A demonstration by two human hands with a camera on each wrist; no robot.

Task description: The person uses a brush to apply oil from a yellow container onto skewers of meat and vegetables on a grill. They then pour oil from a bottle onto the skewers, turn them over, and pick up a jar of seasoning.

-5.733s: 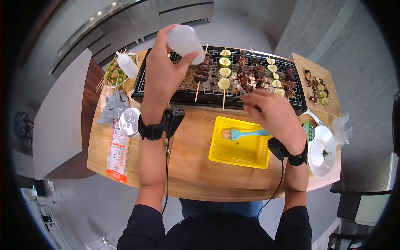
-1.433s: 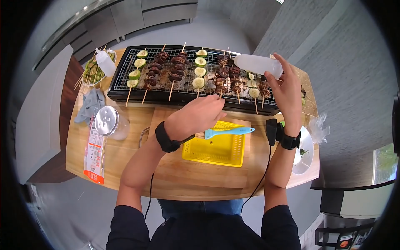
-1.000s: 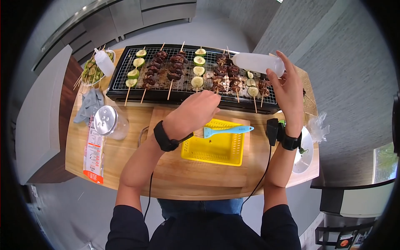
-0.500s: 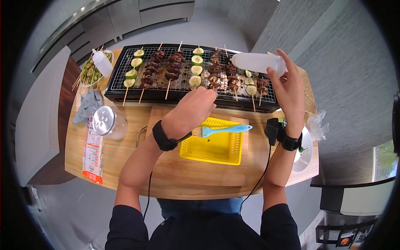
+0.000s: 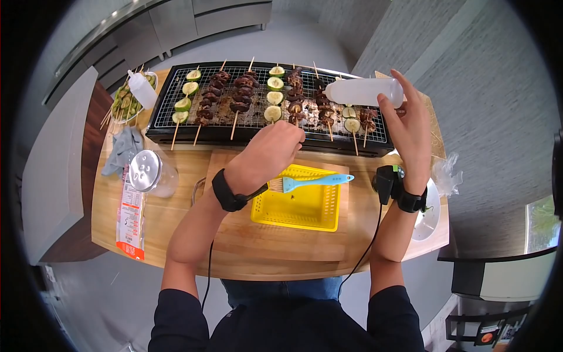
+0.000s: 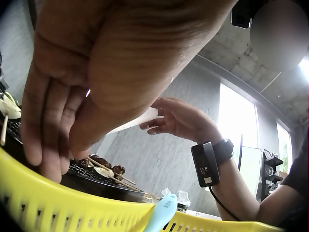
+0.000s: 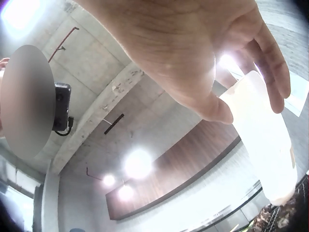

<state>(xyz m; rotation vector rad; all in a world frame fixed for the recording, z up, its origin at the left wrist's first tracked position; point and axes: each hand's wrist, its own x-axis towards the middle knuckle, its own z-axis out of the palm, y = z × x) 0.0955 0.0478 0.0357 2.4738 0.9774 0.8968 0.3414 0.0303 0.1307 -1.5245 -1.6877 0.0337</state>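
Note:
My left hand (image 5: 271, 151) is at the front edge of the black grill (image 5: 246, 136), its fingertips pinching the stick end of a skewer of dark brown pieces (image 5: 295, 94). Just left of it lies a skewer of zucchini slices (image 5: 274, 98). With thumb and fingers my right hand (image 5: 407, 123) holds a translucent squeeze bottle (image 5: 363, 92) by its base. The bottle lies sideways over the grill's right part, tip pointing left. Under it are another brown skewer (image 5: 324, 108), a zucchini skewer (image 5: 352, 125) and one more brown skewer (image 5: 368, 117), partly hidden by the bottle.
A yellow basket (image 5: 296, 224) with a blue brush (image 5: 316, 180) across it stands on a wooden board. At left are a shaker jar (image 5: 149, 173), a grey cloth (image 5: 124, 149) and a second squeeze bottle (image 5: 141, 90). A white plate (image 5: 428, 217) is at right.
The bottle has passed from my left hand to my right since the earliest frame. Lately my left hand has shifted the brown skewer left, closer to the zucchini skewer; the bottle stays sideways.

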